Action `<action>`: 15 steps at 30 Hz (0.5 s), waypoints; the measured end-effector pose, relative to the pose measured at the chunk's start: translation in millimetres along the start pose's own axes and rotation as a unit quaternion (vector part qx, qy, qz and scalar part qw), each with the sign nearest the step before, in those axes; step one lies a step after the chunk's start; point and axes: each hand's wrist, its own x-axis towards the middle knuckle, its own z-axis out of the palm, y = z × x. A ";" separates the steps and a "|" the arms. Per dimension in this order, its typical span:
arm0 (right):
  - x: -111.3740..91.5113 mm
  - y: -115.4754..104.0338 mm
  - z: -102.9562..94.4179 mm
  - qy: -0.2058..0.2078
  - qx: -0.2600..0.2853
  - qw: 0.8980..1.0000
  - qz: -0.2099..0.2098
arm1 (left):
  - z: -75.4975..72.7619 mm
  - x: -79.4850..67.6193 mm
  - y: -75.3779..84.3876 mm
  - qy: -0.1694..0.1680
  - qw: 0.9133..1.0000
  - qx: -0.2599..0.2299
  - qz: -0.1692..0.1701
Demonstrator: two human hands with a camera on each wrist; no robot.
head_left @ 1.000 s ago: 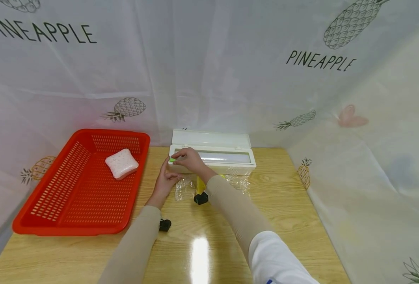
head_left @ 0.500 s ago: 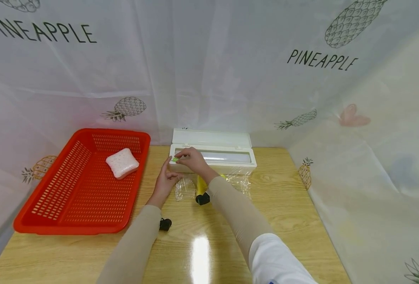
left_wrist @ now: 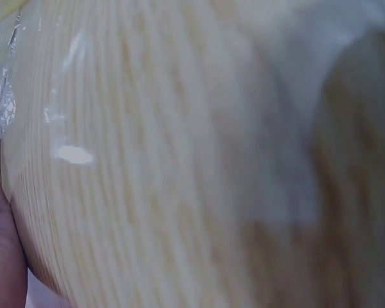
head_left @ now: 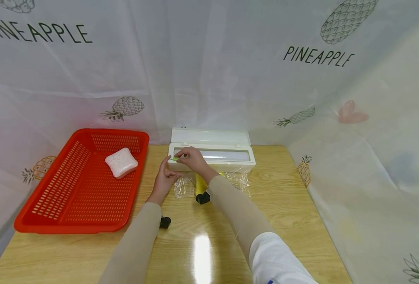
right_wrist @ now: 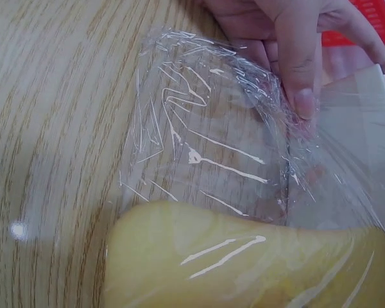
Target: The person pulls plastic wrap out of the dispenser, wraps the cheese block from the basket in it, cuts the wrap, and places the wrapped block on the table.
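Observation:
A white cling film dispenser [head_left: 227, 167] stands at the back of the table with its lid [head_left: 209, 136] raised. At its left end my right hand [head_left: 194, 159] pinches a small green slide cutter [head_left: 175, 159] on the front rail. My left hand [head_left: 162, 183] holds the same end, index finger up beside the cutter. In the right wrist view its thumb [right_wrist: 299, 80] presses clear cling film [right_wrist: 199, 122] at the dispenser's front. The film drapes down onto the table over a smooth, rounded yellow thing [right_wrist: 244, 263], partly hidden by my right forearm in the head view.
A red plastic basket [head_left: 131, 193] stands to the left, holding a white rounded-square block [head_left: 121, 162]. A white pineapple-print curtain [head_left: 213, 79] hangs close behind the dispenser. Wood-grain tabletop [head_left: 283, 221] extends to the right and in front.
My right hand has slid the green cutter slightly to the right along the dispenser's rail. The left hand stays at the left end.

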 end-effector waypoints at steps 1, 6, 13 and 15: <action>-0.6 0.5 -0.4 0.000 0.000 1.000 0.004 | 0.4 -0.1 0.2 0.000 1.000 0.000 -0.002; -4.2 3.8 -4.6 0.004 0.009 1.000 0.006 | 3.4 -0.7 1.7 0.002 1.000 0.003 -0.005; -13.3 10.0 -16.3 0.011 0.047 0.999 0.013 | 4.1 0.2 -1.2 0.003 1.000 0.015 -0.003; -15.7 12.2 -19.7 0.011 0.053 0.998 0.018 | 1.7 0.7 -4.4 0.009 1.000 0.021 0.001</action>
